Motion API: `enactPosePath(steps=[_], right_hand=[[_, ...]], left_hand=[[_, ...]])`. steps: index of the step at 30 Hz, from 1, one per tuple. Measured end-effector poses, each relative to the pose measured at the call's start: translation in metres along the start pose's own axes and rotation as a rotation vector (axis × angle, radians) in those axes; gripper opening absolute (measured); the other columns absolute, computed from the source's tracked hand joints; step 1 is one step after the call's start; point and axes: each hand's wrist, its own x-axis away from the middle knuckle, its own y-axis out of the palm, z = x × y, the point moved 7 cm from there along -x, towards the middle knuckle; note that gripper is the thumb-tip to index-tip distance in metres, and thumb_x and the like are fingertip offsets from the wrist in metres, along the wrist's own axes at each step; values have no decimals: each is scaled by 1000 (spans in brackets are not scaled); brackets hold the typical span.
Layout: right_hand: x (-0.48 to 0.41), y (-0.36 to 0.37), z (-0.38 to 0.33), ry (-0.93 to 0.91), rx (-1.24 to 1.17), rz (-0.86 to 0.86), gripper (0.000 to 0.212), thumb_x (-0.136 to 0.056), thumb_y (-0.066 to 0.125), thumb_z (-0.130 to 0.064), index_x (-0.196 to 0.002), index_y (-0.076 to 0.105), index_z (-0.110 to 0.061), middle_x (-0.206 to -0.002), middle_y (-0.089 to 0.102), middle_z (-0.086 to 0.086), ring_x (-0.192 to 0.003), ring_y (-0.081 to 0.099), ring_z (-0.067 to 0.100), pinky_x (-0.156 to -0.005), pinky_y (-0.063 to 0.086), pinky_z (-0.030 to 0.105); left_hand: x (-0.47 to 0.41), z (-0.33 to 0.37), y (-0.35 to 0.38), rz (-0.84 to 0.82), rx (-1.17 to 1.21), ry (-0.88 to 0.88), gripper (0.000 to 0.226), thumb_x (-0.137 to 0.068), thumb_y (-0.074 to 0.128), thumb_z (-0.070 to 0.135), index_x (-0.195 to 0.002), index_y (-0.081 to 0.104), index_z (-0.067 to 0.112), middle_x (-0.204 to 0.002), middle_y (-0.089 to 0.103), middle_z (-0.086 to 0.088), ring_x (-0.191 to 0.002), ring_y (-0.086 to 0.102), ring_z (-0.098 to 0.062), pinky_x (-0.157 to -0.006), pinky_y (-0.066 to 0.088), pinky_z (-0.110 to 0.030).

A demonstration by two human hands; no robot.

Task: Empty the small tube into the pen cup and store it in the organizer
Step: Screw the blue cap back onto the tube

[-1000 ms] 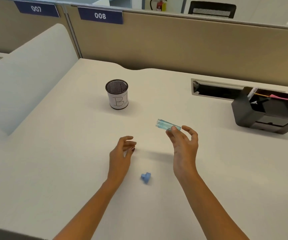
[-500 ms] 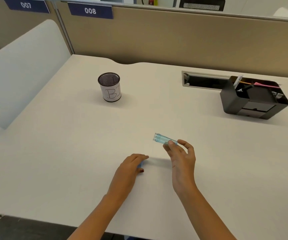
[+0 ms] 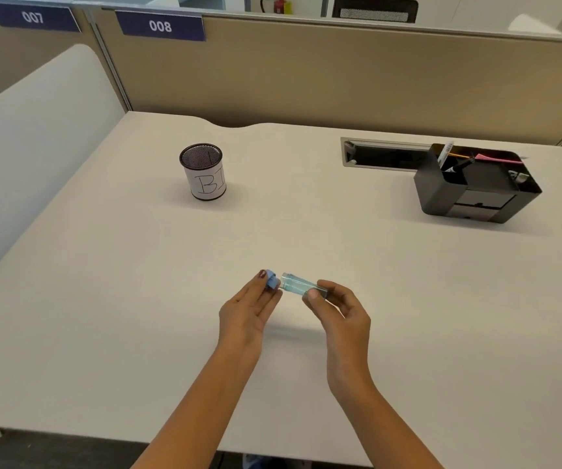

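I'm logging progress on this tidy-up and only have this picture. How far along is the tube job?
Done, it seems: the blue cap is off the small tube, which looks empty, though the pen cup doesn't show what it holds. In hand: the left hand brings the cap to the tube's open end, held in the right hand's grip. Left: storing it in the black organizer.

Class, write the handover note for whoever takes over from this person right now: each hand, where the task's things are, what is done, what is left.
Left hand: fingers hold the blue cap right at the tube's mouth.
Right hand: fingers grip the small tube, lying roughly level above the desk.
Pen cup: upright, far left.
Organizer: far right.
Done: cap and tube both in hand. Whether the tube is emptied cannot be told.
Left: store the tube in the organizer.
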Motion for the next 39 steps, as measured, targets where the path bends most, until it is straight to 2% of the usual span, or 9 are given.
enactPosePath(steps=[3, 10, 13, 17, 22, 28, 31, 35, 39], right_hand=[[6, 4, -3, -46, 34, -9, 20, -83, 79, -12, -98, 73, -24, -95, 77, -8, -93, 73, 8, -71, 54, 13], [12, 8, -14, -172, 158, 1, 23, -82, 80, -14, -95, 69, -30, -93, 73, -24, -92, 69, -4, -70, 53, 7], [14, 4, -14, -145, 146, 32, 21, -79, 82, -17, -93, 71, -28, -90, 76, -16, -89, 72, 2, -71, 56, 12], [17, 3, -9, 26, -9, -13, 21, -81, 80, -24, -97, 73, -12, -84, 80, 2, -81, 78, 19, -84, 58, 29], [22, 7, -5, 223, -201, -152, 33, -78, 78, -34, -92, 78, -4, -78, 76, 10, -74, 76, 22, -70, 61, 23], [17, 15, -22, 74, -39, -287, 41, -69, 78, -45, -84, 70, -7, -75, 75, 8, -69, 74, 23, -67, 60, 24], [11, 16, -37, -145, 220, -303, 44, -66, 80, -43, -95, 67, -13, -89, 74, -1, -80, 71, 20, -67, 58, 22], [5, 19, -47, -362, 402, -434, 68, -65, 88, -35, -124, 55, -24, -121, 63, -7, -107, 61, 8, -90, 54, 23], [3, 28, -45, -408, 521, -616, 89, -65, 86, -29, -142, 42, -26, -146, 50, -12, -135, 46, 7, -111, 38, 20]], left_hand=[[5, -1, 10, -28, 72, -24, 20, -82, 69, 12, -99, 72, 1, -104, 74, -15, -96, 72, -24, -86, 58, -35], [16, -8, 23, -112, 167, -86, 18, -67, 73, 15, -82, 79, 6, -103, 75, -16, -97, 72, -25, -85, 57, -34], [17, -6, 25, -124, 159, -69, 20, -69, 73, 15, -86, 78, 5, -104, 74, -17, -98, 71, -26, -84, 57, -35], [19, -2, 27, -169, 101, -13, 27, -81, 68, 13, -105, 72, 3, -110, 73, -15, -103, 70, -25, -87, 56, -33], [23, 1, 31, -217, 29, 31, 40, -76, 70, 20, -112, 69, 4, -111, 73, -12, -104, 69, -23, -81, 58, -28], [22, 7, 32, -233, 10, 31, 35, -75, 67, 21, -106, 70, 6, -107, 74, -13, -100, 71, -22, -77, 59, -27], [23, 10, 36, -262, 0, -22, 25, -77, 66, 21, -96, 75, 8, -103, 75, -14, -97, 72, -22, -75, 60, -30], [29, 6, 43, -330, 3, -164, 18, -82, 64, 19, -86, 79, 9, -99, 76, -14, -93, 73, -21, -66, 60, -30], [35, 1, 45, -353, -4, -254, 22, -77, 69, 22, -92, 78, 8, -101, 75, -17, -95, 72, -24, -68, 60, -32]])
